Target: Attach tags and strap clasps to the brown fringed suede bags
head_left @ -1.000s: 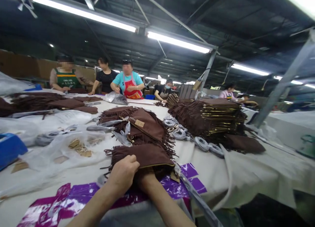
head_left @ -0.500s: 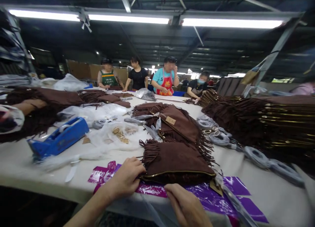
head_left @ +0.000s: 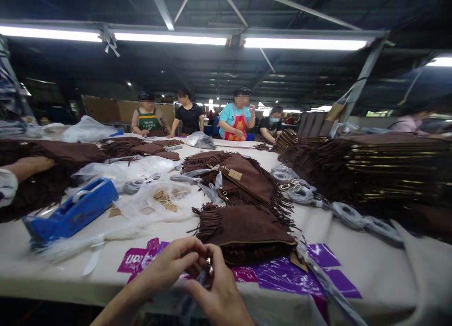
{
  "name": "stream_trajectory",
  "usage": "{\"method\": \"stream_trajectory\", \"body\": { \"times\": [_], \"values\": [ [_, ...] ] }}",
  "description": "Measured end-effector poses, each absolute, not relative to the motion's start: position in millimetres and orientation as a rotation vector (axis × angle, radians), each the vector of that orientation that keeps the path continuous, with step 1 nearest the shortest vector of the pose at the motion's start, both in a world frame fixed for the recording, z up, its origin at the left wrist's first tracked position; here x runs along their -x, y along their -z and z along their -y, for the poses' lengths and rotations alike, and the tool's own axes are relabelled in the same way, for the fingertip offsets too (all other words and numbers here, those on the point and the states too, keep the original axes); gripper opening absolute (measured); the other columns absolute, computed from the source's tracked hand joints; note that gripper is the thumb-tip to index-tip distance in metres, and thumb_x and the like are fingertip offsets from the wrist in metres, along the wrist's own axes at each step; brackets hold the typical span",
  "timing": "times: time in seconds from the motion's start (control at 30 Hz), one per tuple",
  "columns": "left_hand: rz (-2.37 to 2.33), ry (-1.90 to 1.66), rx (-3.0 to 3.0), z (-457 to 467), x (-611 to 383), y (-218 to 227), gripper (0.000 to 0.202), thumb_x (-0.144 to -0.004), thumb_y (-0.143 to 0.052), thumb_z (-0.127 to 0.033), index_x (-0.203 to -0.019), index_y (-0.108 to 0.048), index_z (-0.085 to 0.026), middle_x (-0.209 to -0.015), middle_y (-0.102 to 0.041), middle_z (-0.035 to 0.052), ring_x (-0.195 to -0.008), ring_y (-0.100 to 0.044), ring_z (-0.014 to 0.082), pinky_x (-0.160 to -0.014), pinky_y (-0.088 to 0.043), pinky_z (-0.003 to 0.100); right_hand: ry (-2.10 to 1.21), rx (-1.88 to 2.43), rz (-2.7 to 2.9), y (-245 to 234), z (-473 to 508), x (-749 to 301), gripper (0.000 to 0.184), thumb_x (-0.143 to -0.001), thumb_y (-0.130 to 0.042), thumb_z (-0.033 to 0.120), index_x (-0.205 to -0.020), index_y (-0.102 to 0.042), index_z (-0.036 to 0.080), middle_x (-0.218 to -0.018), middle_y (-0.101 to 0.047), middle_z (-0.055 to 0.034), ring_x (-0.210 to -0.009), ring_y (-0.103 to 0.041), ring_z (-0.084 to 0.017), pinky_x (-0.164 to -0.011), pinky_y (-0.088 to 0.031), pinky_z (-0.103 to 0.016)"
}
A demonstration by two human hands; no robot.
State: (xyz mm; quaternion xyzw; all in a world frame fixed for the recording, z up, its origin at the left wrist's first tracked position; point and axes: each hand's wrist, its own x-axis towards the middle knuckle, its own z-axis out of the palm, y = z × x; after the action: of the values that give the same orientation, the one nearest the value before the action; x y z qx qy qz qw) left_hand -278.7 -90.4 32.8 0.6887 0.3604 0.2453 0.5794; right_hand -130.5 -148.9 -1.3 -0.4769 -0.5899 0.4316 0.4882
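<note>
My left hand (head_left: 173, 264) and my right hand (head_left: 221, 290) meet at the table's near edge, fingers closed around a small shiny metal clasp (head_left: 209, 265). Translucent plastic hangs below it between my hands; what it covers is blurred. Just beyond lies a dark brown fringed bag (head_left: 247, 224), its gold zipper edge facing me and its mouth slightly gaping. A cardboard tag (head_left: 299, 261) sits at the bag's right corner, beside a plastic-wrapped strap (head_left: 330, 286). Beneath the bag are purple and magenta printed plastic sheets (head_left: 286, 276).
Behind lies another tagged brown bag (head_left: 257, 177). A blue tape dispenser (head_left: 72, 213) and loose tags (head_left: 165, 201) on clear plastic are left. Wrapped coils (head_left: 348, 216) and a tall bag stack (head_left: 395, 168) stand right. A co-worker's hand (head_left: 38, 165) rests on bags at left; several people stand opposite.
My hands have come together in front of the bag, and the metal clasp now shows between my fingers. My left hand has left the bag's corner. The view has swung slightly right.
</note>
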Motion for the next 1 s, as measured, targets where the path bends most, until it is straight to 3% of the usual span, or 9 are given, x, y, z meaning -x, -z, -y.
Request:
{"method": "stream_trajectory", "body": {
  "times": [0.13, 0.2, 0.3, 0.4, 0.53, 0.63, 0.73, 0.9, 1.0],
  "values": [
    [-0.902, -0.612, -1.652, 87.0, 278.2, -19.7, 0.033, -0.079, -0.058, -0.046, -0.095, -0.059, -0.017, -0.081, -0.064, 0.0021, -0.072, -0.059, 0.017, -0.065, -0.048, 0.025, -0.938, 1.234, 1.406, 4.2, 149.7, 134.7, 0.032, -0.077, -0.056, 0.012, -0.108, -0.053, 0.021, -0.097, -0.07, -0.0049, -0.093, -0.067, -0.024, -0.08, -0.052, -0.034],
    [-0.956, -0.603, -1.77, 85.1, 277.8, -11.6, 0.034, -0.078, -0.059, -0.05, -0.088, -0.062, -0.018, -0.078, -0.064, 0.0018, -0.072, -0.058, 0.0177, -0.063, -0.047, 0.024, -0.88, 1.32, 1.44, 7.0, 151.3, 132.3, 0.039, -0.078, -0.05, 0.008, -0.114, -0.052, 0.022, -0.102, -0.069, -0.0053, -0.098, -0.067, -0.024, -0.084, -0.051, -0.036],
    [-0.923, -0.565, -1.811, 87.7, 274.3, -1.6, 0.037, -0.074, -0.06, -0.058, -0.078, -0.066, -0.021, -0.076, -0.065, 0.0026, -0.08, -0.059, 0.0229, -0.071, -0.05, 0.028, -0.733, 1.489, 1.552, 6.9, 154.8, 130.0, 0.05, -0.077, -0.047, 0.003, -0.123, -0.049, 0.024, -0.106, -0.069, -0.0076, -0.103, -0.066, -0.027, -0.088, -0.049, -0.041],
    [-0.927, -0.65, -1.698, 93.4, 268.3, 3.3, 0.038, -0.068, -0.065, -0.06, -0.081, -0.068, -0.024, -0.078, -0.067, 0.003, -0.088, -0.059, 0.0266, -0.078, -0.052, 0.031, -0.628, 1.68, 1.765, -0.2, 155.0, 130.3, 0.047, -0.08, -0.048, 0.005, -0.125, -0.05, 0.02, -0.099, -0.072, -0.0137, -0.095, -0.069, -0.034, -0.077, -0.051, -0.042],
    [-0.918, -0.635, -1.499, 97.2, 259.0, 5.7, 0.029, -0.067, -0.066, -0.045, -0.084, -0.066, -0.021, -0.071, -0.063, 0.0001, -0.06, -0.053, 0.0151, -0.052, -0.044, 0.022, -0.533, 1.848, 1.888, -12.4, 153.9, 124.4, 0.057, -0.081, -0.053, 0.008, -0.136, -0.042, 0.016, -0.104, -0.072, -0.0168, -0.088, -0.071, -0.036, -0.067, -0.05, -0.038],
    [-0.86, -0.598, -1.334, 97.1, 253.2, 8.8, 0.024, -0.059, -0.057, -0.028, -0.082, -0.06, -0.018, -0.068, -0.06, -0.0014, -0.049, -0.047, 0.0094, -0.041, -0.033, 0.018, -0.451, 1.876, 1.855, -15.0, 156.2, 110.5, 0.034, -0.082, -0.052, 0.007, -0.115, -0.055, 0.016, -0.1, -0.072, -0.0133, -0.089, -0.071, -0.033, -0.064, -0.046, -0.032],
    [-0.895, -0.597, -1.301, 96.9, 250.1, 11.4, 0.03, -0.051, -0.048, -0.025, -0.08, -0.054, -0.018, -0.076, -0.062, 0.0009, -0.05, -0.051, 0.0104, -0.037, -0.03, 0.018, -0.418, 1.76, 1.885, -11.1, 157.3, 95.5, 0.016, -0.087, -0.048, 0.009, -0.095, -0.059, 0.018, -0.088, -0.072, -0.0093, -0.085, -0.069, -0.028, -0.064, -0.04, -0.028],
    [-1.063, -0.804, -1.563, 102.9, 251.7, 7.2, 0.019, -0.061, -0.045, -0.027, -0.078, -0.049, -0.02, -0.07, -0.057, -0.0004, -0.059, -0.053, 0.0134, -0.049, -0.04, 0.022, -0.704, 1.431, 1.773, -4.5, 154.0, 84.6, 0.018, -0.093, -0.042, 0.023, -0.085, -0.058, 0.021, -0.076, -0.066, -0.0019, -0.073, -0.062, -0.018, -0.064, -0.037, -0.025],
    [-1.139, -0.833, -1.709, 108.6, 253.9, 4.1, 0.015, -0.065, -0.045, -0.025, -0.076, -0.053, -0.019, -0.07, -0.057, 0.0004, -0.064, -0.053, 0.0148, -0.057, -0.043, 0.024, -0.966, 1.309, 1.595, -2.9, 148.8, 82.2, 0.025, -0.095, -0.037, 0.032, -0.079, -0.054, 0.021, -0.062, -0.054, 0.0033, -0.061, -0.054, -0.015, -0.057, -0.036, -0.023]
  ]
}}
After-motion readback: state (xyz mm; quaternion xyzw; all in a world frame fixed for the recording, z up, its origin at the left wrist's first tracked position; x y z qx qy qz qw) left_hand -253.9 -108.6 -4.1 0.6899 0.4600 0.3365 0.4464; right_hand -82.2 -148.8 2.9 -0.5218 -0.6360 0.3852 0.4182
